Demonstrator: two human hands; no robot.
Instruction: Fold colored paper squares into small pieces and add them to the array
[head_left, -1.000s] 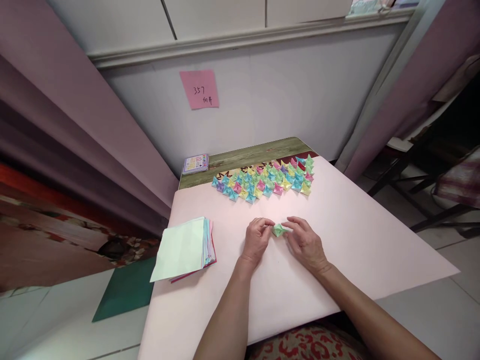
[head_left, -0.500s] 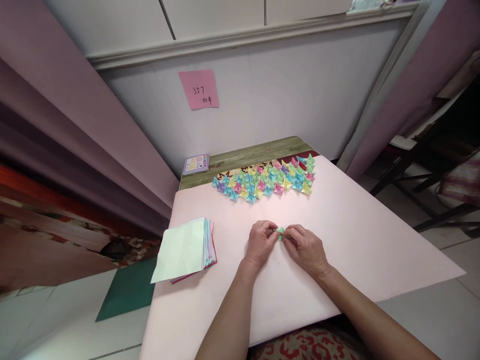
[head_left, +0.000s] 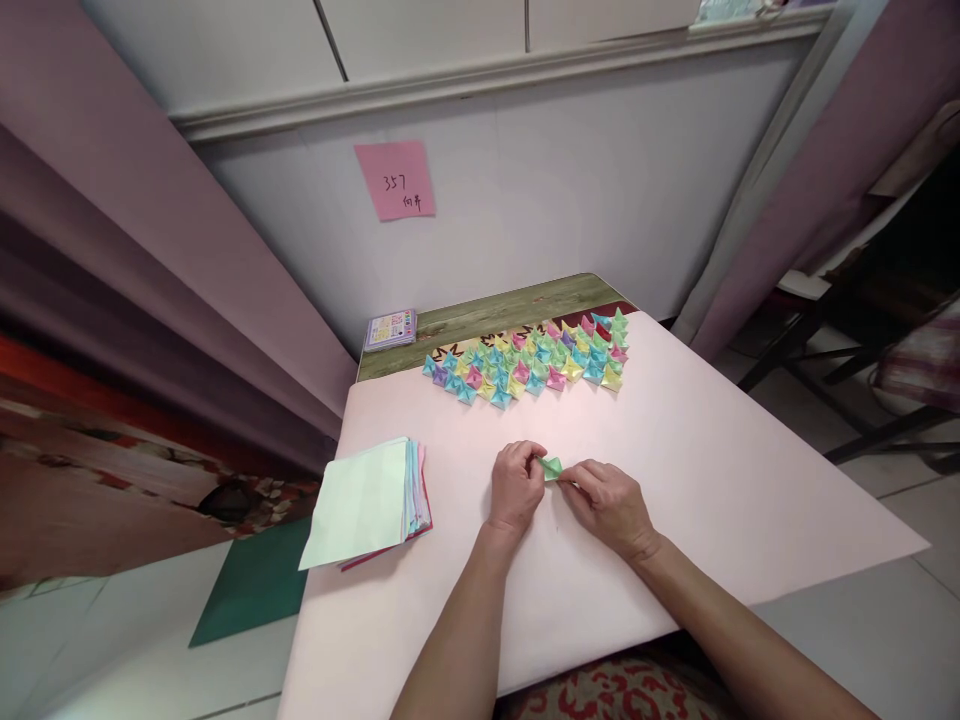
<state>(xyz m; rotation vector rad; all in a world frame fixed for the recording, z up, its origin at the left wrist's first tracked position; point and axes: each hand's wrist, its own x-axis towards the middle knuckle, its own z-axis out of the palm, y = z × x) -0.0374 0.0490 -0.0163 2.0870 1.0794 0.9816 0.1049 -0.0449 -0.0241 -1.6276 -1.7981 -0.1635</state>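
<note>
Between my two hands is a small folded piece of green paper [head_left: 553, 468], just above the pink-covered table [head_left: 705, 470]. My left hand [head_left: 517, 485] pinches its left side with thumb and fingers. On the other side, the fingertips of my right hand [head_left: 611, 505] are pressed together at the paper's right corner. Beyond my hands lie rows of folded paper pieces [head_left: 525, 365] in green, blue, yellow, pink and purple. To the left of my left hand rests a stack of square paper sheets [head_left: 360, 505], pale green on top.
A small stack of printed cards [head_left: 391, 328] lies at the back left on the wood-patterned strip [head_left: 480, 318]. The white wall behind carries a pink note [head_left: 395, 180] with handwriting. Purple curtains [head_left: 247, 230] hang at the left, and a dark chair [head_left: 847, 330] stands at the right.
The green paper has turned and shifted slightly left, and more of its folded face now shows. My right fingers have moved to its right corner.
</note>
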